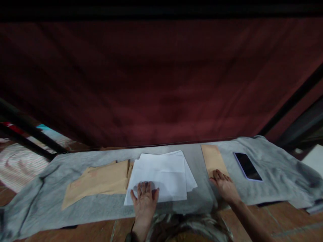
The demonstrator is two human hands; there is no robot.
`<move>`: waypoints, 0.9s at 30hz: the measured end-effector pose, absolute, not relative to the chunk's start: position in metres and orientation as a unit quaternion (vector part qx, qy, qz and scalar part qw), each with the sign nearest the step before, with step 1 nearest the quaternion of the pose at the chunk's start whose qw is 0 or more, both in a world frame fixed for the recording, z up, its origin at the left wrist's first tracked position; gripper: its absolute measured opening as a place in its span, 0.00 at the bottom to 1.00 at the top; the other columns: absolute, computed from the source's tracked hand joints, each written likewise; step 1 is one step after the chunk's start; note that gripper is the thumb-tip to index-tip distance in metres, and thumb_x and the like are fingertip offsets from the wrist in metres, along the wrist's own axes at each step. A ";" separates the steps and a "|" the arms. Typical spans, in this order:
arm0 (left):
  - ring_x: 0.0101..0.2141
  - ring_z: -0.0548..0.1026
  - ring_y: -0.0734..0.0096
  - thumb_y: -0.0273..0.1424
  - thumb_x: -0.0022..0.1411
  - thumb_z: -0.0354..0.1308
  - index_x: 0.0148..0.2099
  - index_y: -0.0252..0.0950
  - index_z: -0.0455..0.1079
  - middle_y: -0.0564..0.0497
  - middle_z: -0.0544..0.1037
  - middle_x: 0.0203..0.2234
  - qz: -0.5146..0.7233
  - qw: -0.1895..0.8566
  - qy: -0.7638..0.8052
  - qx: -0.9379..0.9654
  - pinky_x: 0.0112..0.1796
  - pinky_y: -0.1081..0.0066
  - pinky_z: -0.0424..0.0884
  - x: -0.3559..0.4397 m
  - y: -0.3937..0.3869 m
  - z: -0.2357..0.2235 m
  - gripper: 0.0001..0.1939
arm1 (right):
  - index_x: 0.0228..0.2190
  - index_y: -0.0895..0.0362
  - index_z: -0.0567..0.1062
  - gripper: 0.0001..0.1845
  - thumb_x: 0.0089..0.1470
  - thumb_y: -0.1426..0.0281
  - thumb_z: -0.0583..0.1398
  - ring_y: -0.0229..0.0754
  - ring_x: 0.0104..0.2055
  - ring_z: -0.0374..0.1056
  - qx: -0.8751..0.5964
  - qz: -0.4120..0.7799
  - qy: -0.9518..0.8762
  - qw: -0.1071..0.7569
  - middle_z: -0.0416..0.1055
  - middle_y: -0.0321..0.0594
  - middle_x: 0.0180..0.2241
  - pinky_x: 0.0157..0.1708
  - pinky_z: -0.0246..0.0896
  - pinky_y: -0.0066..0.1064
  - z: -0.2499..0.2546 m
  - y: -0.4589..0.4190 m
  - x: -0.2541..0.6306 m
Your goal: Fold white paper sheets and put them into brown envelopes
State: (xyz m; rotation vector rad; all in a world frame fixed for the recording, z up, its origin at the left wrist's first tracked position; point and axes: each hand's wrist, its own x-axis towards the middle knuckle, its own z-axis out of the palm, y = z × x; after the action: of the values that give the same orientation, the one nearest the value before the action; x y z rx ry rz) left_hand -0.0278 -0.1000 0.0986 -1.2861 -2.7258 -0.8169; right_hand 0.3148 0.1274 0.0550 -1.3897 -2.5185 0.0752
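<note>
My left hand [144, 199] lies flat with fingers stretched out on the near edge of a loose stack of white paper sheets [164, 174]. My right hand [224, 186] rests open, fingers extended, on the near end of a single brown envelope [213, 158]. To the left of the white sheets lies a pile of brown envelopes [101, 183]. Everything sits on a grey cloth [75, 211] spread over the surface.
A dark phone [247, 166] lies screen-up on the cloth, right of the single envelope. A dark red curtain [161, 84] hangs behind. Black bars [27, 134] cross at the left. A brown tiled floor [277, 222] shows near me.
</note>
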 end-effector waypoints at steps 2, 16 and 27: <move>0.63 0.62 0.39 0.41 0.60 0.61 0.49 0.41 0.78 0.37 0.76 0.55 -0.314 0.003 -0.858 -0.406 0.64 0.36 0.40 -0.026 -0.098 0.103 0.17 | 0.48 0.55 0.76 0.20 0.61 0.67 0.51 0.54 0.51 0.73 -0.452 0.061 -0.874 0.167 0.75 0.54 0.52 0.53 0.65 0.46 0.064 0.130 0.318; 0.57 0.74 0.53 0.45 0.56 0.69 0.55 0.41 0.70 0.42 0.77 0.55 -0.706 -0.570 -0.418 -0.037 0.55 0.54 0.72 0.048 -0.056 0.158 0.27 | 0.38 0.52 0.77 0.23 0.48 0.48 0.66 0.49 0.36 0.73 -0.379 0.677 -0.455 0.437 0.79 0.41 0.35 0.36 0.67 0.36 0.165 0.057 0.194; 0.63 0.67 0.55 0.44 0.58 0.67 0.54 0.41 0.74 0.46 0.78 0.55 -0.725 -0.436 -0.531 -0.048 0.60 0.57 0.68 0.053 -0.069 0.155 0.23 | 0.56 0.46 0.64 0.37 0.42 0.67 0.63 0.44 0.36 0.72 -0.408 0.641 -0.501 0.415 0.76 0.34 0.37 0.36 0.66 0.33 0.120 0.035 0.158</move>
State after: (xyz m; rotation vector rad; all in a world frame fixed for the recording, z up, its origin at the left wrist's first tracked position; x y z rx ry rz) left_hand 0.0532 -0.0693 0.1555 -0.2155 -2.3843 -3.2578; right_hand 0.1577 0.0348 0.1201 -1.0251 -1.2582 1.6108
